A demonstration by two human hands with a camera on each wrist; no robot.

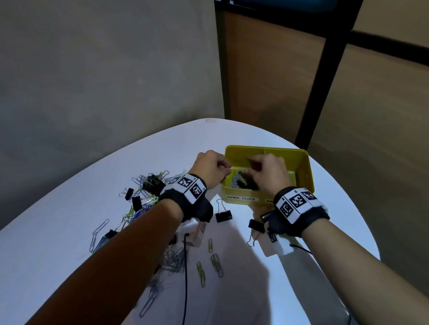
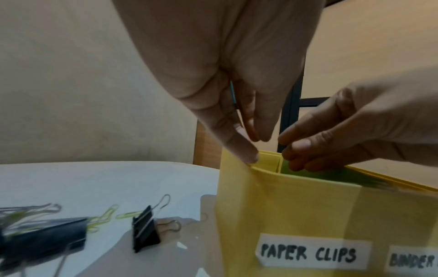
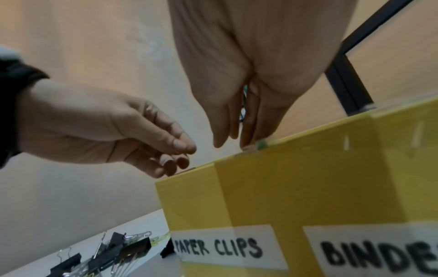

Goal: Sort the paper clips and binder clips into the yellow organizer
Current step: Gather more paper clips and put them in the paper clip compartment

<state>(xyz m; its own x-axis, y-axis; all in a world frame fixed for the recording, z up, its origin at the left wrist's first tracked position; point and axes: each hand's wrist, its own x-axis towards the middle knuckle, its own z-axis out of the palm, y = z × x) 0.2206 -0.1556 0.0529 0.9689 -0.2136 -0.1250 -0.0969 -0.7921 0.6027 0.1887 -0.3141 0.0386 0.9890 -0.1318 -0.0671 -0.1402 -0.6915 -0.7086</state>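
Note:
The yellow organizer (image 1: pixel 304 170) stands on the white table (image 1: pixel 342 216); its front carries a "PAPER CLIPS" label (image 2: pixel 310 253) and a "BINDER" label (image 3: pixel 379 256). Grey and dark clips (image 1: pixel 238 183) lie in its left compartment. My left hand (image 1: pixel 225 170) hangs at the organizer's left corner, fingers loose, thumb tip touching the rim (image 2: pixel 254 148), and I see nothing in it. My right hand (image 1: pixel 250 169) is over the left compartment with thumb and fingers pressed together (image 3: pixel 231 142). A small blurred green thing (image 3: pixel 261 144), seemingly a paper clip, shows at its fingertips.
A mixed heap of black binder clips and paper clips (image 1: pixel 143 192) lies left of the organizer. Single binder clips (image 1: pixel 223 214) (image 1: pixel 255 225) sit in front of it. Loose green and grey paper clips (image 1: pixel 214 263) and a black cable (image 1: pixel 184 294) lie nearer me. A wall stands behind the table.

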